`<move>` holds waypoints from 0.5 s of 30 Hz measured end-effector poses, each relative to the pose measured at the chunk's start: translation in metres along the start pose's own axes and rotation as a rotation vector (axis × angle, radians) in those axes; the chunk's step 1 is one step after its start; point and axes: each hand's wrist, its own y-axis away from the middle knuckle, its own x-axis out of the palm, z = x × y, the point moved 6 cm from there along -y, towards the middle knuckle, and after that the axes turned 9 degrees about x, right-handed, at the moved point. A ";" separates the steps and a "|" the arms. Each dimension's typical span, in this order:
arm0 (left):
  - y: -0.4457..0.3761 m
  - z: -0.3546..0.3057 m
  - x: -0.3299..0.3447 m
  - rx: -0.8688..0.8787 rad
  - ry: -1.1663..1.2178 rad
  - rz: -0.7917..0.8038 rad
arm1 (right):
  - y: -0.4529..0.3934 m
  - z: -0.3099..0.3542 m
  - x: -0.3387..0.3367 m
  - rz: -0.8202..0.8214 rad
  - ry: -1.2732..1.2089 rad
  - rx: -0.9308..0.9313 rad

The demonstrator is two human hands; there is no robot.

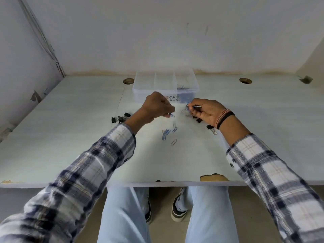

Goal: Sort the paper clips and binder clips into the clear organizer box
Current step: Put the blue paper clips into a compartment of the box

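The clear organizer box stands at the back of the desk, with paper clips in its right compartment. In front of the box, my left hand pinches a blue paper clip just above the desk. My right hand holds a small bunch of paper clips at its fingertips. Several loose blue and silver paper clips lie between my arms. Black binder clips sit to the left, and others lie under my right wrist.
The pale desk has two round cable holes near the back wall. Its front edge is chipped. My legs and shoes show below the desk edge.
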 end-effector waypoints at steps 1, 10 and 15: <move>-0.013 -0.009 -0.005 0.006 0.023 -0.034 | -0.003 0.007 0.003 0.001 -0.018 -0.006; -0.137 -0.068 -0.014 0.027 0.063 -0.148 | -0.045 0.109 0.029 -0.098 0.107 -0.187; -0.165 -0.056 0.013 -0.066 0.001 -0.019 | -0.079 0.118 0.033 -0.132 0.336 -0.079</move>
